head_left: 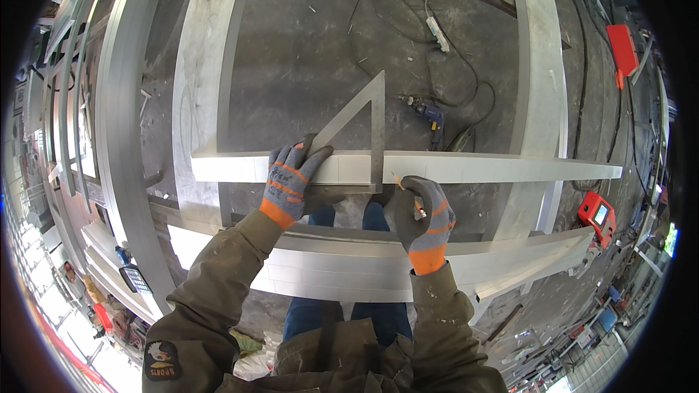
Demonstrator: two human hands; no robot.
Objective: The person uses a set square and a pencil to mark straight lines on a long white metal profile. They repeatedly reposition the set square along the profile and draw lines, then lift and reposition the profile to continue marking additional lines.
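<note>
A long white metal bar (pixel 480 167) lies crosswise in front of me on two wide metal beams. A metal triangular set square (pixel 378 120) rests across it, its point facing away from me and its base along the bar's near edge. My left hand (pixel 289 180), in a grey and orange glove, is closed over the square's left corner and the bar. A pencil (pixel 419 209) is in my gloved right hand (pixel 428 215), its tip at the bar just right of the square's upright leg. Thin lines cross the bar's face.
A wider white profile (pixel 335 273) lies nearer me, across my legs. The supporting beams (pixel 200 87) run away from me on both sides. On the floor beyond are a blue drill (pixel 432 116), looped cable and a white power strip (pixel 437 33). A red device with a screen (pixel 598 217) sits at right.
</note>
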